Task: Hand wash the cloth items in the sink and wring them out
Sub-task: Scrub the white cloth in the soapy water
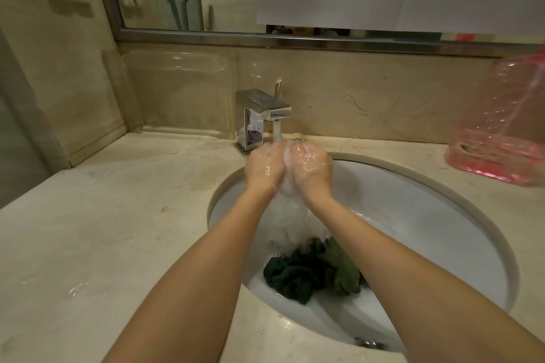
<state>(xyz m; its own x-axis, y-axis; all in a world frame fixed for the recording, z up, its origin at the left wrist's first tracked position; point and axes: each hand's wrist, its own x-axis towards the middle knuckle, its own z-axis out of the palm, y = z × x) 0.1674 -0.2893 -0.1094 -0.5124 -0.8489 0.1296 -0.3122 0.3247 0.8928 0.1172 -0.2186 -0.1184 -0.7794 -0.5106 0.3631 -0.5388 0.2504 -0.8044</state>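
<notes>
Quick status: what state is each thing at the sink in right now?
faucet: running.
white cloth: held under the stream, hanging wet.
left hand: grips white cloth.
right hand: grips white cloth.
green cloths: bunched in the sink, not held.

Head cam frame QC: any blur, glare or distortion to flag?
Head view: dim, warm indoor light. Wide-angle bowing bends the mirror frame. Wet glints show on the left hand, the right hand and the counter. The white mass under the hands is smeared, so cloth or water is unclear. The dark green cloths in the sink stay fairly sharp.
</notes>
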